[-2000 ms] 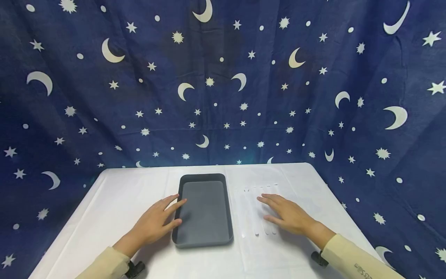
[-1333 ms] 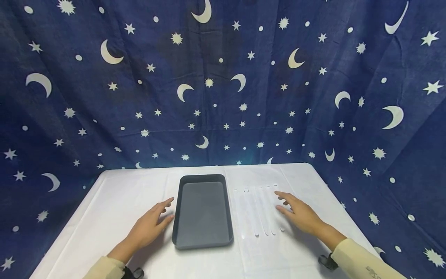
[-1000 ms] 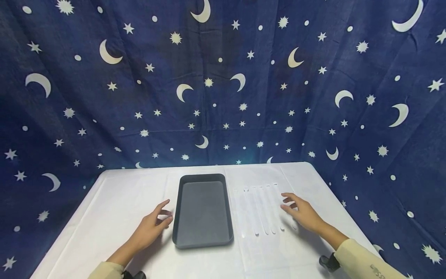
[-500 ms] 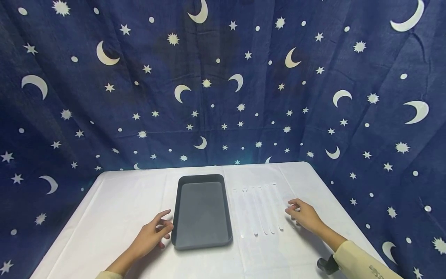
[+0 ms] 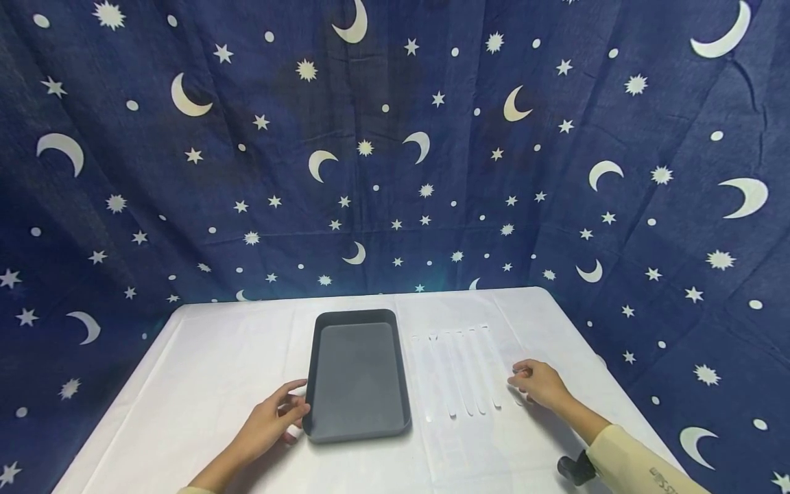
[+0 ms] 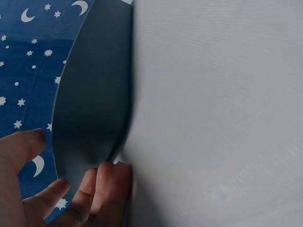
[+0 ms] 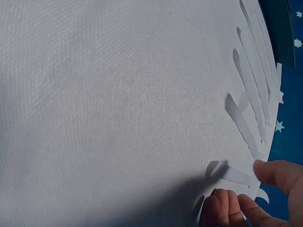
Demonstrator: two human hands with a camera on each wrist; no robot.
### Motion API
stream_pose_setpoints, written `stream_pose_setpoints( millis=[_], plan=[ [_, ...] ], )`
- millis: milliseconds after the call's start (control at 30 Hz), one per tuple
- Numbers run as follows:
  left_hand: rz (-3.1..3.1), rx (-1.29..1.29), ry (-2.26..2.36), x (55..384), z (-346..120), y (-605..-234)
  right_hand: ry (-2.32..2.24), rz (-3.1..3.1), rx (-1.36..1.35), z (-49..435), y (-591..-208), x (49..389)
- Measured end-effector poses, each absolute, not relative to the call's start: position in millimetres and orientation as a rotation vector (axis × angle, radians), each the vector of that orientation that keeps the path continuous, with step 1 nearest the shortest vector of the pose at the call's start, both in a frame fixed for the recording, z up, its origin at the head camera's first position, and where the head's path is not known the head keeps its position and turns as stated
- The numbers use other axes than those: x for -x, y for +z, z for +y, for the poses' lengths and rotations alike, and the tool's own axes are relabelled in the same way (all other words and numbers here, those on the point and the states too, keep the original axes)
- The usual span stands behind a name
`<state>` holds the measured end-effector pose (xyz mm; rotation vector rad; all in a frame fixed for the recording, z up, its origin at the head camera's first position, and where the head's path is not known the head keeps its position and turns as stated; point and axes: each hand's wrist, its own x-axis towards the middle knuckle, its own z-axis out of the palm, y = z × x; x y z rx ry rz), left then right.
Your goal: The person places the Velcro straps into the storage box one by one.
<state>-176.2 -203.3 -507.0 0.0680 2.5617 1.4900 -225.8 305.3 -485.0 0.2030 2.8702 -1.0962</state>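
Note:
A dark grey rectangular tray [image 5: 361, 431] lies on the white-covered table. At its left rim is my left hand [image 5: 265, 425], index finger and thumb spread, fingertips right at the wall. In the left wrist view the tray's side wall [image 6: 92, 80] rises above the loosely bent fingers [image 6: 111, 187]. To the tray's right, several thin white strips [image 5: 453, 374] lie in a row, their ends slightly curled up. My right hand [image 5: 540, 383] is low over the row's right end. In the right wrist view one white strip [image 7: 232, 174] lies between its parted thumb and bent fingers [image 7: 220, 205].
White cloth [image 5: 234, 343] covers the table, with faint fold lines. A dark blue curtain [image 5: 278, 192] with moons and stars stands behind it and along the right side. A dark device [image 5: 577, 468] is strapped at my right wrist.
My left hand has drawn back from over the tray to its left rim, then slid down toward me. My right hand has moved right and lower, past the strips, its fingers more bent.

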Motion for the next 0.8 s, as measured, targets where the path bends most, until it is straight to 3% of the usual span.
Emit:
stream_pose_setpoints(
  millis=[800],
  plan=[
    [2.528, 0.093, 1.618, 170.9, -197.0, -517.3, -0.954, 2.985, -0.155, 299.7, -489.7, 228.8]
  ],
)
